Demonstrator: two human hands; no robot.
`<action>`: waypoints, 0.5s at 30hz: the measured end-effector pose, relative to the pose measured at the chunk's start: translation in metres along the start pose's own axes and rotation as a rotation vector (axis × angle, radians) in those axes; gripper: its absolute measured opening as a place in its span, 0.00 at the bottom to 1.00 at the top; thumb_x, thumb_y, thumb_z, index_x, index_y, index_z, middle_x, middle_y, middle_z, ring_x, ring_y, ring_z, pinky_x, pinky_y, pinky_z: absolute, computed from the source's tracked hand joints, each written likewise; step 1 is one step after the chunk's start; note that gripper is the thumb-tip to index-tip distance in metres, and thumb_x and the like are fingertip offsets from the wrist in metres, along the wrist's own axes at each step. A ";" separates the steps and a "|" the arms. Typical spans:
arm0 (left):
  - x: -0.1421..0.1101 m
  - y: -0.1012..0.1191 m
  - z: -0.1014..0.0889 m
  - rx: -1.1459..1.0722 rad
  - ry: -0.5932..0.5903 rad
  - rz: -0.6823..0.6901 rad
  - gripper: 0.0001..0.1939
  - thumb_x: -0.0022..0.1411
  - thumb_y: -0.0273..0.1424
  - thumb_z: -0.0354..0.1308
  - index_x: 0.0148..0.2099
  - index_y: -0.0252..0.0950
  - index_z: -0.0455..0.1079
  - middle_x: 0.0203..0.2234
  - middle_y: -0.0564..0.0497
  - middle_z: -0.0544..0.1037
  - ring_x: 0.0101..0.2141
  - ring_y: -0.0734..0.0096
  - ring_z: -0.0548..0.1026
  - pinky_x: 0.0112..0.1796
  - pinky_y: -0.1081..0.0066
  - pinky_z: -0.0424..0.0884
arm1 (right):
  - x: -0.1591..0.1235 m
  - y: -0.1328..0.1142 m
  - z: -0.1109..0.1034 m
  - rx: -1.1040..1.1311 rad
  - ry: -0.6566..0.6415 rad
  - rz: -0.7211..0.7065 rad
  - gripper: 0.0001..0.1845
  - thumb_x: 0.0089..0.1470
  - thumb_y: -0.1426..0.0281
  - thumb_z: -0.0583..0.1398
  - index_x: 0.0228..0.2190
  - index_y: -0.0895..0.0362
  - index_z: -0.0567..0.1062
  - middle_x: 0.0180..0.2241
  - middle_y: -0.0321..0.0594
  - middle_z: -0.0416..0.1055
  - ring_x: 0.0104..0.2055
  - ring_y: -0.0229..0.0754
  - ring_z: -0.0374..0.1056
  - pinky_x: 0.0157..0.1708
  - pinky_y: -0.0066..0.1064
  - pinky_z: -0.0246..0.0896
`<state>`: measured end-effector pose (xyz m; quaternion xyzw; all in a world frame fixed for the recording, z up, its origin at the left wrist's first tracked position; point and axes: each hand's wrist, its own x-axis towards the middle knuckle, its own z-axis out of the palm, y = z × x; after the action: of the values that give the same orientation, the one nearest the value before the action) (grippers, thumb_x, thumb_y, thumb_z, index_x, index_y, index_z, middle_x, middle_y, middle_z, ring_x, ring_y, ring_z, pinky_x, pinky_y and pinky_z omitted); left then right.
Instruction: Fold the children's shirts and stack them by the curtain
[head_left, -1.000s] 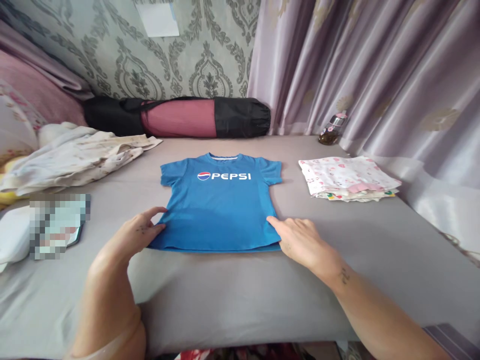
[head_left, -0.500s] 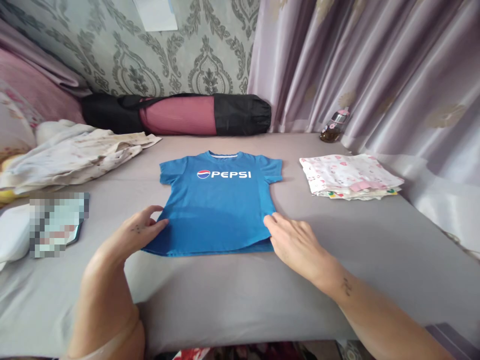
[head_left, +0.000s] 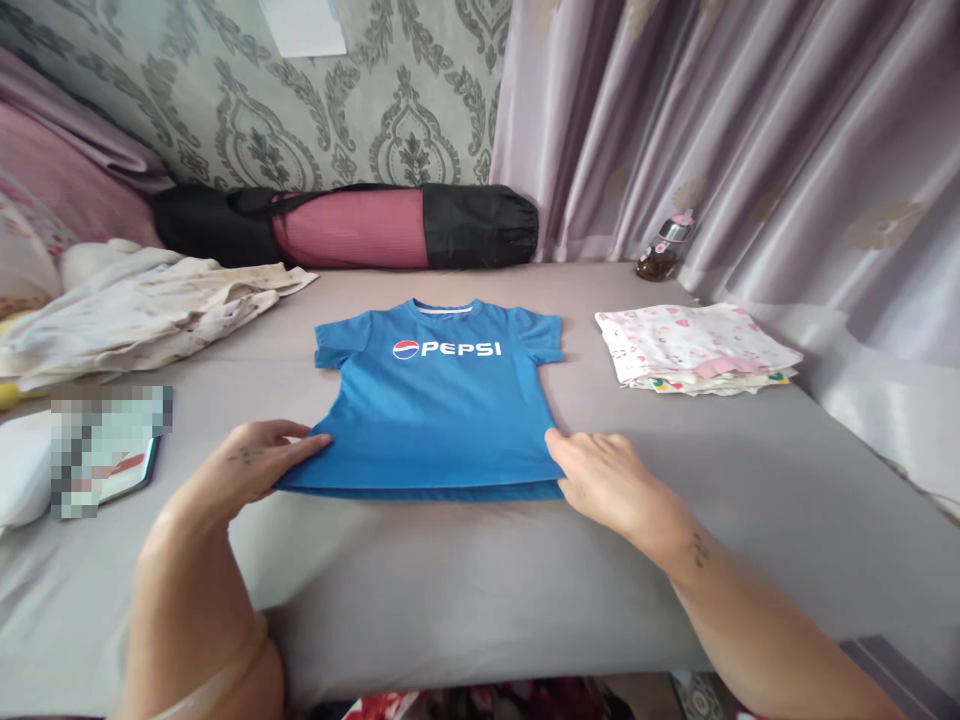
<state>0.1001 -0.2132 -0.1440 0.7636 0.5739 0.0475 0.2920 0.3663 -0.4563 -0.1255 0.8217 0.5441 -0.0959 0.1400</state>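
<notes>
A blue T-shirt [head_left: 442, 410] with a white PEPSI print lies spread out in the head view, its neck facing away from me. My left hand [head_left: 262, 455] pinches its left side near the bottom hem. On the opposite side, my right hand [head_left: 607, 480] grips the shirt close to the lower right corner, fingers curled. The front hem is stretched fairly straight between both hands, and a strip of the back layer shows beneath it.
Folded printed cloths [head_left: 697, 350] are stacked at the right, with a bottle [head_left: 664, 248] behind them. A phone [head_left: 112, 450] and a crumpled pale cloth [head_left: 150, 310] lie at the left. A pink and black rolled bag [head_left: 349, 230] rests along the wall on the grey sheet [head_left: 420, 600].
My hands have moved slightly apart, the left one leftward and the right one rightward. The shirt's front hem has gone from curved to nearly straight.
</notes>
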 end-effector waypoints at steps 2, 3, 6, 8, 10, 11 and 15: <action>0.002 -0.002 0.002 -0.032 -0.113 -0.029 0.25 0.51 0.54 0.58 0.36 0.36 0.74 0.17 0.57 0.67 0.22 0.72 0.65 0.22 0.76 0.59 | 0.000 0.003 -0.001 0.019 -0.003 -0.020 0.13 0.57 0.81 0.52 0.41 0.58 0.71 0.38 0.44 0.76 0.41 0.46 0.73 0.33 0.33 0.47; 0.003 -0.004 0.003 -0.055 -0.168 -0.046 0.23 0.50 0.52 0.59 0.33 0.36 0.73 0.14 0.58 0.63 0.20 0.74 0.62 0.21 0.76 0.56 | 0.000 0.006 -0.001 0.031 -0.006 -0.033 0.13 0.57 0.81 0.51 0.40 0.57 0.71 0.37 0.43 0.76 0.40 0.45 0.72 0.33 0.32 0.47; 0.005 -0.007 0.005 -0.063 -0.222 -0.042 0.19 0.50 0.49 0.58 0.28 0.37 0.69 0.10 0.61 0.56 0.16 0.77 0.54 0.20 0.75 0.50 | 0.001 0.015 0.000 0.069 -0.011 -0.067 0.11 0.55 0.80 0.52 0.34 0.55 0.71 0.34 0.39 0.75 0.38 0.43 0.71 0.33 0.32 0.47; 0.006 -0.008 0.005 -0.066 -0.230 -0.034 0.18 0.51 0.48 0.57 0.27 0.37 0.67 0.09 0.61 0.55 0.16 0.77 0.54 0.20 0.76 0.49 | 0.002 0.023 0.001 0.109 0.005 -0.103 0.07 0.56 0.76 0.55 0.31 0.54 0.71 0.32 0.37 0.75 0.36 0.42 0.70 0.32 0.31 0.46; 0.006 -0.011 0.003 -0.042 -0.217 -0.012 0.15 0.51 0.45 0.57 0.27 0.38 0.66 0.10 0.61 0.57 0.17 0.76 0.56 0.21 0.76 0.52 | 0.001 0.031 -0.001 0.175 0.009 -0.141 0.07 0.57 0.69 0.58 0.26 0.53 0.71 0.29 0.34 0.74 0.33 0.40 0.69 0.31 0.30 0.46; 0.007 -0.012 0.002 -0.007 -0.190 -0.003 0.14 0.51 0.44 0.56 0.28 0.38 0.66 0.12 0.60 0.60 0.18 0.75 0.59 0.21 0.75 0.55 | 0.001 0.035 -0.003 0.208 -0.002 -0.151 0.10 0.57 0.65 0.59 0.24 0.53 0.71 0.27 0.33 0.73 0.31 0.40 0.69 0.30 0.29 0.47; 0.011 -0.008 0.006 0.249 0.028 0.100 0.14 0.55 0.41 0.54 0.39 0.37 0.68 0.29 0.50 0.76 0.30 0.64 0.73 0.31 0.68 0.69 | 0.010 0.040 -0.013 0.271 -0.006 -0.140 0.17 0.60 0.59 0.57 0.22 0.53 0.72 0.25 0.33 0.73 0.29 0.39 0.69 0.30 0.29 0.51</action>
<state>0.0989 -0.2044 -0.1557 0.8208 0.5406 0.0010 0.1843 0.4069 -0.4580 -0.1114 0.7929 0.5816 -0.1802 0.0224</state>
